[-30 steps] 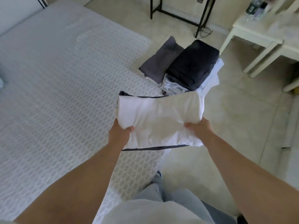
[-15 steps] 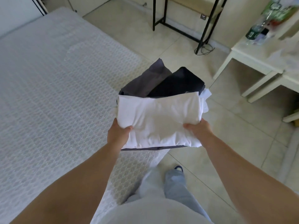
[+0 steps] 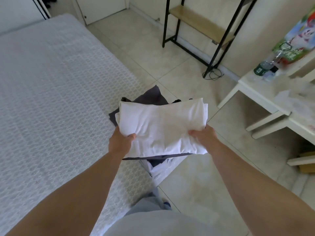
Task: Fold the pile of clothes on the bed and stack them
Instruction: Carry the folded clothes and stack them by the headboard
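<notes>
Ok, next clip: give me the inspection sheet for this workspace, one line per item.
Surface: bed with white patterned cover, bare where visible.
Job's things: folded white garment held over dark folded clothes at the bed corner.
Clutter: bottles and a colourful package on the white side table.
Hands: left hand and right hand both grip the white garment.
Cables: a dark cord on the floor by the black shelf frame.
Surroundings: tiled floor.

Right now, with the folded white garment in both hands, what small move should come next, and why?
Probably lower the folded white garment straight down onto the stack of dark clothes at the corner of the bed. Left hand and right hand grip its near edge, and it hangs over that stack, hiding most of it.
</notes>
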